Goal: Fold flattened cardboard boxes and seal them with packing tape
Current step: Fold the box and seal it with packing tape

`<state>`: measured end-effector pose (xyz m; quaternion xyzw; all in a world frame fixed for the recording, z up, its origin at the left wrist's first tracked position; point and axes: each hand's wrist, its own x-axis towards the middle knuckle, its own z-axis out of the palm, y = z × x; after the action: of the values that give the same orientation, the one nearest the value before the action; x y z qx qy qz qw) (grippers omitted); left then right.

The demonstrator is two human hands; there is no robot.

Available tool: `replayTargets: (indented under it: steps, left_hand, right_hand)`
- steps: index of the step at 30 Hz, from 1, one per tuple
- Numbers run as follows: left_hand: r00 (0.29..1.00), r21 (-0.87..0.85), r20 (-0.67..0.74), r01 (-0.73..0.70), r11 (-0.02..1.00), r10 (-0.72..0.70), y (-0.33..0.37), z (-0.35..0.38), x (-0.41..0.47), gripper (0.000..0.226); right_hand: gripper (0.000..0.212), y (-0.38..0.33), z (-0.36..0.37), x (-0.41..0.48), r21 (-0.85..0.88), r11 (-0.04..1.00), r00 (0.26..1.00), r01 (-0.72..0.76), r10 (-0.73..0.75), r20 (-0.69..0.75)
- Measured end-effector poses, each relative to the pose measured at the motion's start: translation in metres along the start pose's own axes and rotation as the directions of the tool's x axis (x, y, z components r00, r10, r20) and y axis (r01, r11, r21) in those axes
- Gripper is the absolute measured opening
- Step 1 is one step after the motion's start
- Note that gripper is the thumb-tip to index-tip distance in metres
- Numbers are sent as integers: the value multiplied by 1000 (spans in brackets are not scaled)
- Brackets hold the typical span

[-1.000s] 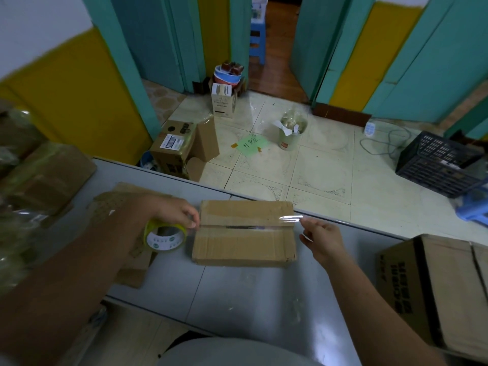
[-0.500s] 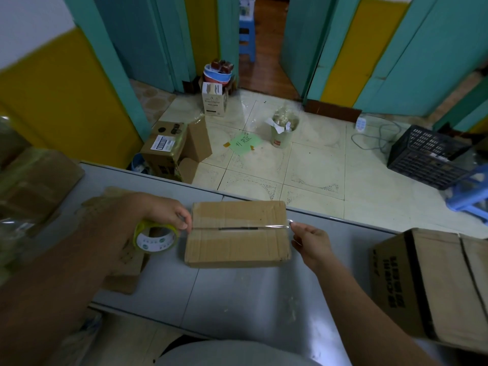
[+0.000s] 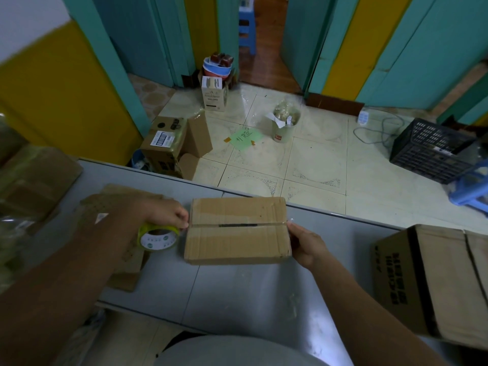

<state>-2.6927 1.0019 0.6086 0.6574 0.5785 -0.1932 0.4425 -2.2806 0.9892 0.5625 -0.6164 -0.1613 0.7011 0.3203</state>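
- Head view, mid-frame: one small box (image 3: 237, 231) folded up and lying on the table (image 3: 237, 307), top flaps closed, with a dark slit along the middle of the seam.
- Grips the tape roll (image 3: 158, 237) with the left hand (image 3: 163, 213), fingers curled over the roll's top, right against the left end of the seam.
- Sets the right hand (image 3: 306, 244) against the right end of the box, fingers bent at the edge just below the seam; cannot tell whether pinching a tape end or pressing it down.
- Suggests clear tape stretched along the seam, going by a faint glint at its right end; too thin to confirm.
- Looks roughly midway on this box: folding done, sealing in hand. Probably left: pressing the tape flat, cutting it from the roll, then further boxes.
- Counts on the table: two hands, one tape roll, one small box being sealed, one larger carton (image 3: 435, 281) at the right edge of the frame.
- Leaves flattened cardboard (image 3: 124, 273) under the left forearm, left of centre; number of sheets unclear.
- Beyond the table, on the floor: one open carton (image 3: 169, 143) and one black crate (image 3: 427, 151).
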Motion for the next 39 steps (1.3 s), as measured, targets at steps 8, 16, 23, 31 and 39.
replayTargets:
  steps: [8,16,23,31,39]
  left_hand:
    - [999,-20,-4,-39,999,39,2,7,5,12]
    - [987,-270,-77,-155,950,139,14,41,6,11]
    - [957,-468,-231,-266,843,174,86,87,23,11]
    - [946,-536,-311,-255,805,93,128,118,29,16]
    - [910,-560,-415,-279,780,28,144,129,29,16]
  right_hand:
    - [42,-2,7,-1,-44,979,966,-197,201,162]
    - [16,-6,4,-10,-312,914,913,259,-337,-230]
    - [66,-38,-32,-5,-754,626,836,200,-511,-202]
    - [82,-61,-67,9,-917,399,892,-12,-410,-190]
    - [74,-10,20,-44,-857,-173,618,486,-625,477]
